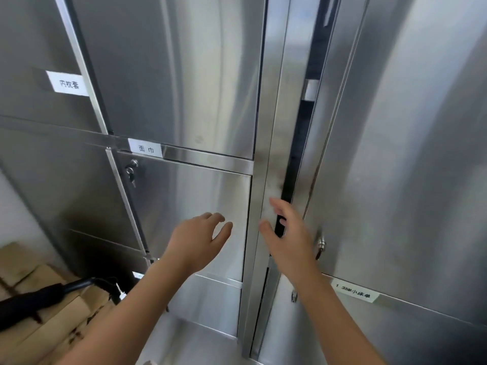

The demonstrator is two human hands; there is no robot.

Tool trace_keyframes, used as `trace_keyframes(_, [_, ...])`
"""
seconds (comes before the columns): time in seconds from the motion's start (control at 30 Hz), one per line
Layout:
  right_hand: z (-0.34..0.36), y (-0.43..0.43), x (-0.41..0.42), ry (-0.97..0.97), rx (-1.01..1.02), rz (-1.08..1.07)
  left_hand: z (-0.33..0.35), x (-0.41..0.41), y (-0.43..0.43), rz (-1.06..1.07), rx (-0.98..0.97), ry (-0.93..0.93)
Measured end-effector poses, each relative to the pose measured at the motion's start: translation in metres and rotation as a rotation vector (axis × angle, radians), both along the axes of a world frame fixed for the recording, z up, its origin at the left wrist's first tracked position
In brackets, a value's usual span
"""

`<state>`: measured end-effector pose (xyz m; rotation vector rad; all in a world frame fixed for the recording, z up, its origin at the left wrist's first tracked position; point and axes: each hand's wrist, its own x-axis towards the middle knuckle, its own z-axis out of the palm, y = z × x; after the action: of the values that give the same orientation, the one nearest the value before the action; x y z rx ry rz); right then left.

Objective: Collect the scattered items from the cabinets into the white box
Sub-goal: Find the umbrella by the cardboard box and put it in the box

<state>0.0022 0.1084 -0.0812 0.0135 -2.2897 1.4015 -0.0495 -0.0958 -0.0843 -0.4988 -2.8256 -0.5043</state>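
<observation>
Cabinets [184,75]: brushed stainless steel, smooth, softly glossy. Labels [145,148]: matt white paper. Boxes [31,280]: matt brown cardboard.

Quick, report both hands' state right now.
Left hand: open, holding nothing.
Right hand: open, at the gap beside the cabinet door, holding nothing.

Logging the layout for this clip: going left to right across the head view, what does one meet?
Stacked cardboard boxes → key in the lock → left hand → right hand at the door gap → white label on the right cabinet.
</observation>
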Motion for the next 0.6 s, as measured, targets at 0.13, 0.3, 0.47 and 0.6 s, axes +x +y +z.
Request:
trace_keyframes(0.13, [-0.006,-0.005,0.004,-0.083,0.067,0.164,0.002,0.037,-0.012,0.123,-0.002,-0.004])
trace_keyframes(0.3, [-0.033,-0.034,0.012,-0.179,0.183,0.403,-0.010,0.115,-0.051,0.341,-0.037,-0.028])
trace_keyframes(0.47, [-0.049,-0.114,0.043,-0.214,0.252,0.715,-0.017,0.219,-0.115,0.640,-0.070,-0.054])
trace_keyframes(0.6, [-0.041,-0.187,0.082,-0.148,0.374,0.961,-0.001,0.297,-0.161,0.859,-0.096,0.010])
